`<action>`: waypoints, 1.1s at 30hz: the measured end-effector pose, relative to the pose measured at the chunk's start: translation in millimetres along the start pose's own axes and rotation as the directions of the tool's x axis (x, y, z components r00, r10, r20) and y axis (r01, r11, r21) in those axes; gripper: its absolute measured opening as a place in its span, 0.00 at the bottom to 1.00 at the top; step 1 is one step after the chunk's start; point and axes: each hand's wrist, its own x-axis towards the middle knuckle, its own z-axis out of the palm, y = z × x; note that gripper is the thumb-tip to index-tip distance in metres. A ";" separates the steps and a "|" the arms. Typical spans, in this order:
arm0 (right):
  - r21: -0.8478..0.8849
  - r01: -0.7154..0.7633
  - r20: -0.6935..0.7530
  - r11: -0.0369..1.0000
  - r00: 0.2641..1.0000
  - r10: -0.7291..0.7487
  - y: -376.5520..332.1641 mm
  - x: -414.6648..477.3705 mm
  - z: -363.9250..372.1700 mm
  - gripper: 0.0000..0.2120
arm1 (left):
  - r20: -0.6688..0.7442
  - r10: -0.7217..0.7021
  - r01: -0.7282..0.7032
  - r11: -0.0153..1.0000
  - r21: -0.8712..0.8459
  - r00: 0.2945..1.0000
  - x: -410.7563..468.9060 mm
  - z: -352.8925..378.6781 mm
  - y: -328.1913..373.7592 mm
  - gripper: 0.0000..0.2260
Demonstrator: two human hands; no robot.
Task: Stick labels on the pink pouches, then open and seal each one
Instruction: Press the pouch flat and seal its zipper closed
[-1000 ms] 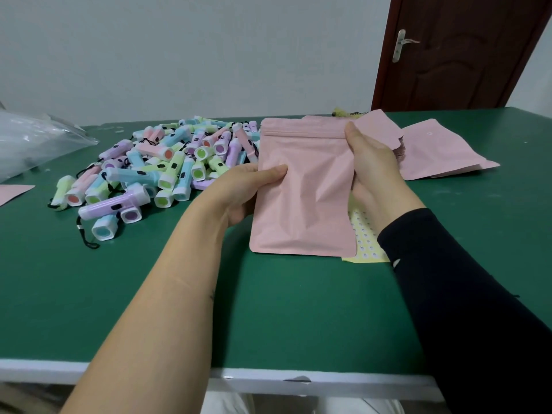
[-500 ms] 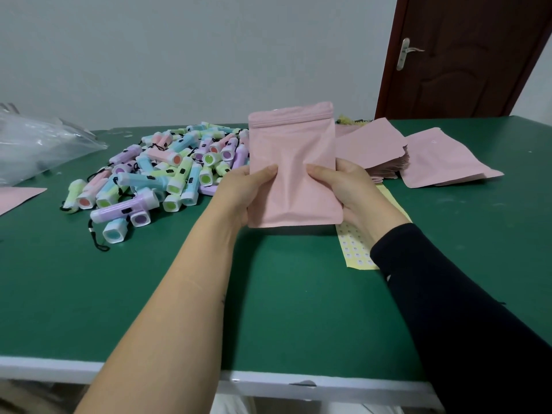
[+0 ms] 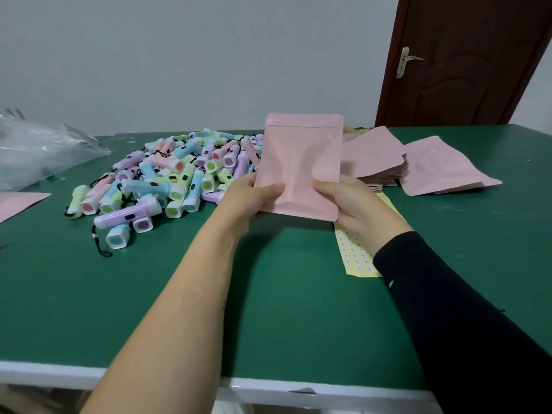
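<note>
- Head view: the pouch [image 3: 300, 162] is held upright above the table [image 3: 268, 309], its zip strip at the top and its plain face toward the camera.
- The left hand [image 3: 251, 198] pinches the pouch's lower left corner, thumb on the front and fingers behind.
- The right hand [image 3: 349, 204] pinches the lower right corner in the same way; most of the pouch stands above both grips.
- A label sheet [image 3: 355, 258] lies on the table under the right wrist.
- A stack [image 3: 370, 156] of pouches lies behind and to the right.
- Torches [image 3: 167, 177] are piled to the left of the pouch.
</note>
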 end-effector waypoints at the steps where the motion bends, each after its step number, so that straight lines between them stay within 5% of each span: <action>1: -0.037 0.008 -0.002 0.999 1.000 -0.008 1.5 0.7 1.3 0.08 | -0.018 0.002 -0.002 1.000 0.029 1.000 -0.5 -0.5 0.1 0.19; 5: -0.140 -0.007 0.003 0.990 1.000 0.008 2.2 -0.7 3.2 0.10 | -0.134 0.213 -0.158 0.929 0.333 0.968 -0.2 2.8 -0.7 0.27; 8: -0.206 -0.042 0.091 0.978 0.994 0.062 4.3 -3.0 5.4 0.11 | -0.109 0.389 -0.261 0.775 0.576 0.915 -0.1 5.1 2.0 0.21; 12: -0.441 -0.063 0.114 0.895 0.985 0.126 1.8 -10.2 6.9 0.06 | -0.086 0.363 -0.100 0.466 0.879 0.928 -1.0 8.0 -6.0 0.17; 15: -0.726 0.081 0.003 0.683 0.993 -0.116 -13.1 -7.4 -6.7 0.07 | -0.019 0.427 -0.173 0.406 0.898 0.904 -3.0 14.6 -9.7 0.15; 17: -0.742 0.112 -0.065 0.661 0.969 -0.237 -23.4 -4.6 -24.3 0.11 | 0.119 0.488 -0.342 0.400 0.850 0.865 -3.3 24.4 -10.5 0.13; 20: -0.693 0.157 -0.017 0.704 0.972 -0.233 -30.5 -7.3 -49.9 0.08 | 0.347 0.443 -0.528 0.395 0.752 0.827 -10.6 47.3 -17.7 0.10; 23: -0.784 0.185 0.079 0.593 0.976 -0.201 -29.4 -14.8 -64.3 0.09 | 0.484 0.322 -0.573 0.303 0.761 0.814 -15.5 64.8 -31.1 0.15; 28: -0.904 0.192 0.165 0.383 0.981 -0.102 -29.1 -24.0 -71.7 0.06 | 0.473 0.254 -0.531 0.262 0.806 0.843 -14.6 71.5 -36.7 0.19; 33: -0.920 0.186 0.182 0.344 0.982 -0.045 -29.9 -29.1 -73.1 0.06 | 0.412 0.294 -0.493 0.304 0.815 0.862 -17.3 74.9 -37.3 0.17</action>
